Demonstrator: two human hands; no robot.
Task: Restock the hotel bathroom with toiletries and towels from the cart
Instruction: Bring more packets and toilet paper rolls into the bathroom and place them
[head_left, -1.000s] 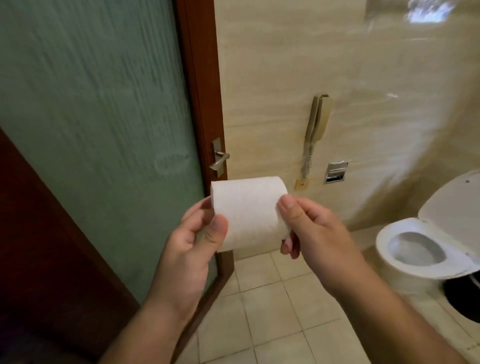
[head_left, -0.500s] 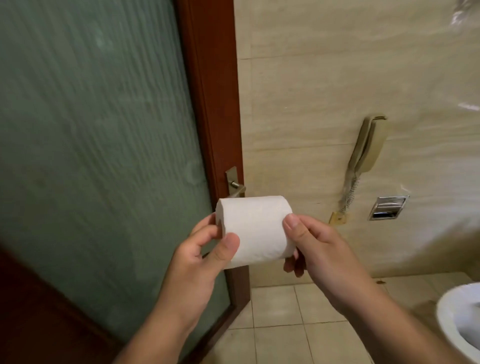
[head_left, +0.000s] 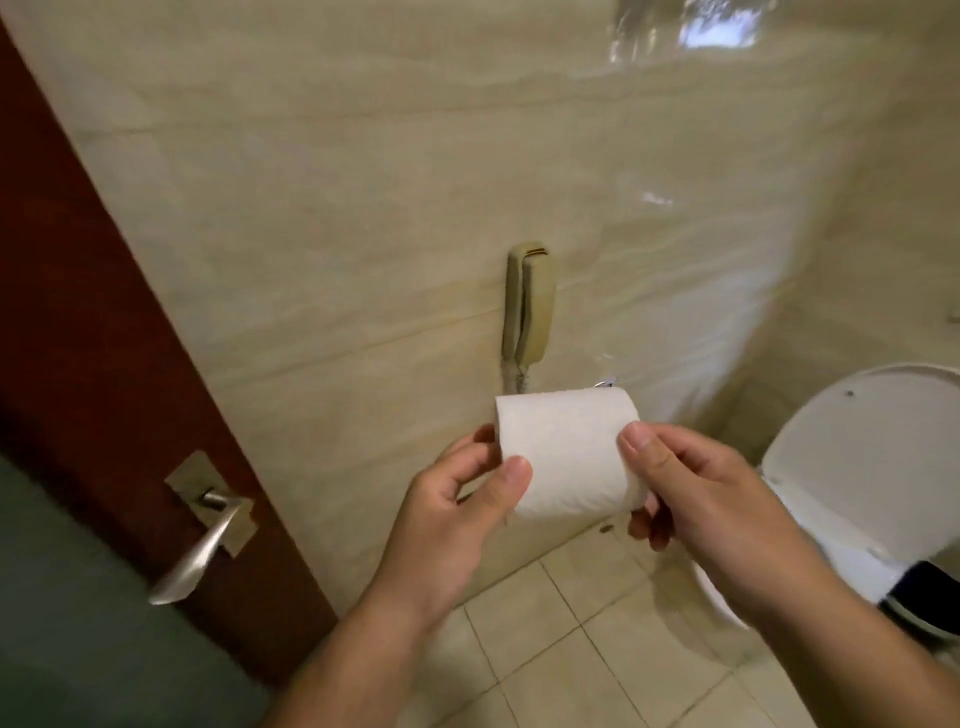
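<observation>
Paper in a full white toilet roll (head_left: 569, 457) is what the two hands carry, lifted in front of the tiled wall (head_left: 363, 208) and held level with its axis running left to right, just below the wall phone (head_left: 527, 304). It looks light, soft and easily dented, so a firm squeeze on the barrel would likely flatten it or loosen the outer sheet; a fair guess is that it is best taken at the two ends, with fingers near the core. That is roughly the present grip: the left hand (head_left: 457, 499) pinches the left end with its thumb across the front face, and the right hand (head_left: 691, 488) pinches the right end the same way, both closed on the roll and kept apart by its length. The surface seems dry and slightly grippy, not slippery, and a drop would probably do it no harm beyond dirtying it on the floor (head_left: 545, 634). A small glint of metal shows just above the roll's upper right edge; whether it is a holder cannot be told. To the right stands the toilet (head_left: 852, 467) with its lid raised. At far left are the dark wooden door frame (head_left: 104, 322) and a lever door handle (head_left: 208, 545).
</observation>
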